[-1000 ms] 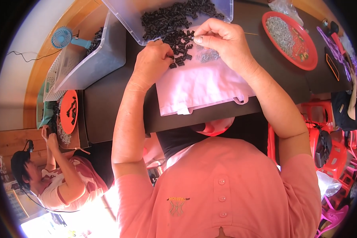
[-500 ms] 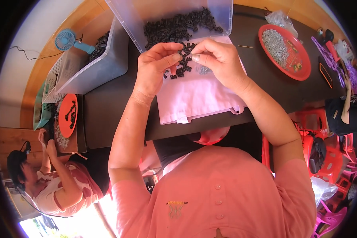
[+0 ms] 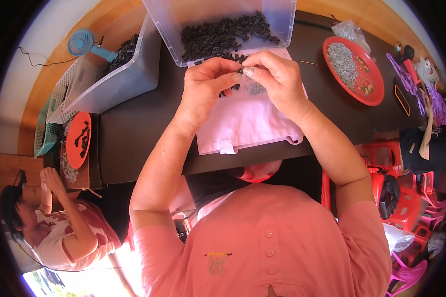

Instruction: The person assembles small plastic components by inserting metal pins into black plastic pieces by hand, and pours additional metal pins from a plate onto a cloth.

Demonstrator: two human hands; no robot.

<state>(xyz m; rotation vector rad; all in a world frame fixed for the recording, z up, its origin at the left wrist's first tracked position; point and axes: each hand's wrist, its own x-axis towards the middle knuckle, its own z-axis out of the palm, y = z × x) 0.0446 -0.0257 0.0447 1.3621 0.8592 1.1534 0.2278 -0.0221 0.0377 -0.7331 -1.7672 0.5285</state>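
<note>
Over a pink cloth bag (image 3: 248,128) my two hands meet with their fingertips almost touching. My left hand (image 3: 205,86) is closed in a pinch on a small black plastic part (image 3: 241,71), mostly covered by the fingers. My right hand (image 3: 277,76) also pinches, thumb to forefinger, right beside that part; what it holds is too small to tell. Beneath the hands, more black plastic parts (image 3: 236,89) lie on the bag, partly hidden by my left hand. A small heap of silvery metal pieces (image 3: 256,89) lies by my right thumb.
Ahead stands a clear plastic bin (image 3: 159,20) with black parts (image 3: 223,37). A second bin (image 3: 129,79) and a blue fan (image 3: 81,42) are at left. To the right lies a red tray (image 3: 378,94) with metal pieces. Another person (image 3: 74,218) works at far left.
Both hands have come closer together, my left hand shifting right and now covering more of the loose black parts. The whole view has shifted slightly.
</note>
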